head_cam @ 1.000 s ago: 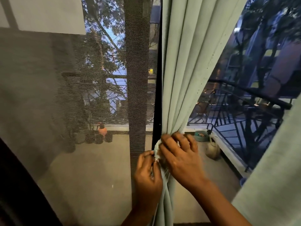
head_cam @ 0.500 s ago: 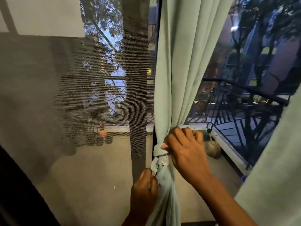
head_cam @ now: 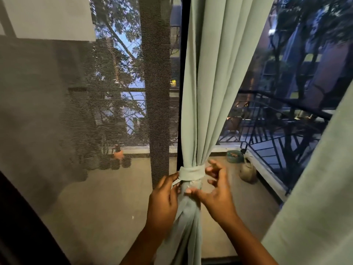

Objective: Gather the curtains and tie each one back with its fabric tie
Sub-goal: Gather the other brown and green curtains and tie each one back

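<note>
Pale green curtain (head_cam: 208, 92) bunched, fabric tie (head_cam: 191, 172) wrapped around it. Left hand (head_cam: 164, 199) pinches the tie's loose end; right hand (head_cam: 215, 190) open, fingers spread, thumb touching curtain.

A pale green curtain (head_cam: 210, 77) hangs down the centre of the frame, bunched tight by a matching fabric tie (head_cam: 191, 173) wrapped around it low in the middle. The left hand (head_cam: 164, 199) pinches the tie's loose end at the band's left edge. The right hand (head_cam: 217, 190) sits just right of the bundle, fingers spread, thumb touching the gathered cloth below the band. A mesh screen (head_cam: 76, 111) fills the left half; a second curtain (head_cam: 321, 188) crosses the lower right corner.
</note>
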